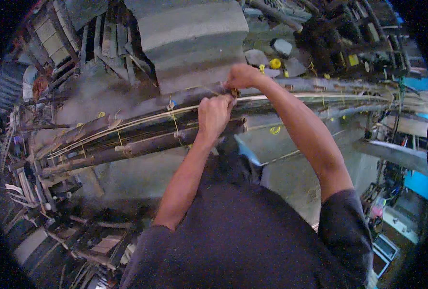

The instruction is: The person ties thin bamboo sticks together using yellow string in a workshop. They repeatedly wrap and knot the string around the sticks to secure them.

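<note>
Cluttered workshop, long pole bundle (141,132) across it, left hand (214,115) and right hand (242,77) fingers clamped on yellow tie (233,93) between them.

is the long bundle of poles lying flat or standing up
Lying flat. The bundle of poles runs sideways across the view, tied with yellow string; both hands grip it at the middle.

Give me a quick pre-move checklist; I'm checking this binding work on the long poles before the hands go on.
1. Left hand closed on the pole bundle: ok.
2. Right hand at the same spot, gripping a small tool: ok, tool kind cannot tell.
3. Yellow ties along bundle in place: ok.
4. Tie under the hands tight: cannot tell, hidden.
5. Yellow spool nearby beyond the bundle: ok.
</note>
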`<state>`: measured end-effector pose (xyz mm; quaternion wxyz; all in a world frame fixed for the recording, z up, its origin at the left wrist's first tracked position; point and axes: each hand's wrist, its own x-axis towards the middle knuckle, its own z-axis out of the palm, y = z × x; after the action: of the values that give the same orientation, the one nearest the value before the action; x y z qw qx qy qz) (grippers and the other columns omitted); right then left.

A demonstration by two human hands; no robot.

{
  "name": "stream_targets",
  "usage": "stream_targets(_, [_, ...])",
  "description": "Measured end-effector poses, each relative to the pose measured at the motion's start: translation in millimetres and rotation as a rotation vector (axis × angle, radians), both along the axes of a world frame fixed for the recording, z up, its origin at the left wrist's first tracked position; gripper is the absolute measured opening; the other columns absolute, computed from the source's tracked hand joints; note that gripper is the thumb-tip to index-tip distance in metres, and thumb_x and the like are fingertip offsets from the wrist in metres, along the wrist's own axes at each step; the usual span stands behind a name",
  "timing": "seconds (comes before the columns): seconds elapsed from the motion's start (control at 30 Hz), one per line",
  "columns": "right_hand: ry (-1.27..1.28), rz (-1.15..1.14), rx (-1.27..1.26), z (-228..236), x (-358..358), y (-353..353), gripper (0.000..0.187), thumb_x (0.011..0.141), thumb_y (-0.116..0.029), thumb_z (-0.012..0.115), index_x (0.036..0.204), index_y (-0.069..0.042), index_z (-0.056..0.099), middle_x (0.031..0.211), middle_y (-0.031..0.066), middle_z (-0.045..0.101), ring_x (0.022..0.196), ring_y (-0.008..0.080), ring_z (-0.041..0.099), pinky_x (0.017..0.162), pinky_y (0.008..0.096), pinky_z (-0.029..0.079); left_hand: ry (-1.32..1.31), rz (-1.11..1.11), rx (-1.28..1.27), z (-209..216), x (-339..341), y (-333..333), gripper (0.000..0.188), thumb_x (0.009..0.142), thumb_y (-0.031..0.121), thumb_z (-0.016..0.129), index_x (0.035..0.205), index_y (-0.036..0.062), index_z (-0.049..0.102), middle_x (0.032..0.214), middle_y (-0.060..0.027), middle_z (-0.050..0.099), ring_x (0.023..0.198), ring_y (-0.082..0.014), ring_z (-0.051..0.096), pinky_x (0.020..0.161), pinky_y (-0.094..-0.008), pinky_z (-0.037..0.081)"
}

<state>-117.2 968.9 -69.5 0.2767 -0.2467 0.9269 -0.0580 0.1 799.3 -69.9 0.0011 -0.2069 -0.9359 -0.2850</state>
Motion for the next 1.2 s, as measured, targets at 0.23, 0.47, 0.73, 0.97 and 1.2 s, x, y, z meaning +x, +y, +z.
stream_targets(0.23, [-0.208,-0.274,-1.120,51,167,-20,0.027,0.091,-0.027,0.051,0.076,-0.006,0.059,0.072,0.0119,0.061,0.069,0.0308,0.062,0.067,0.0424,0.050,0.079,0.034,-0.016,-6,-1,-7,0.018,0.087,0.026,0.061,0.084,0.0093,0.063,0.078,-0.0082,0.067,0.074,-0.0284,0.064,0.062,-0.0424,0.045])
stream_targets(0.47, [-0.242,0.069,-0.526,-35,217,-55,0.017,0.083,-0.022,0.054,0.087,-0.008,0.064,0.078,0.0116,0.067,0.073,0.0332,0.067,0.065,0.0458,0.054,-0.402,0.030,0.618,52,-36,17,0.037,0.097,0.034,0.051,0.074,0.0045,0.053,0.064,-0.0023,0.051,0.063,-0.0163,0.054,0.060,-0.0321,0.041])
stream_targets(0.73, [0.074,-0.777,-0.962,9,205,-15,0.014,0.081,-0.014,0.068,0.091,-0.005,0.067,0.072,0.0041,0.064,0.064,0.0150,0.058,0.057,0.0298,0.048,-0.781,0.089,0.164,-45,-143,5,0.036,0.093,0.038,0.053,0.088,0.0034,0.061,0.072,-0.0045,0.058,0.069,-0.0184,0.059,0.067,-0.0332,0.045])
stream_targets(0.97, [-0.006,-1.524,-1.116,4,189,-41,0.017,0.089,-0.017,0.067,0.090,0.000,0.067,0.074,-0.0017,0.060,0.068,0.0059,0.052,0.059,0.0221,0.041,-0.388,-0.164,0.311,-2,-149,-117,0.037,0.096,0.032,0.052,0.110,0.0006,0.064,0.102,-0.0091,0.068,0.096,-0.0192,0.062,0.087,-0.0324,0.046])
stream_targets(1.2, [0.063,-1.383,-0.696,7,278,-127,0.024,0.087,-0.024,0.069,0.088,0.000,0.067,0.077,-0.0030,0.062,0.070,0.0040,0.050,0.063,0.0204,0.040,-0.276,0.240,0.607,34,-93,-262,0.024,0.097,0.022,0.054,0.103,0.0019,0.065,0.096,-0.0053,0.068,0.089,-0.0126,0.061,0.084,-0.0263,0.047])
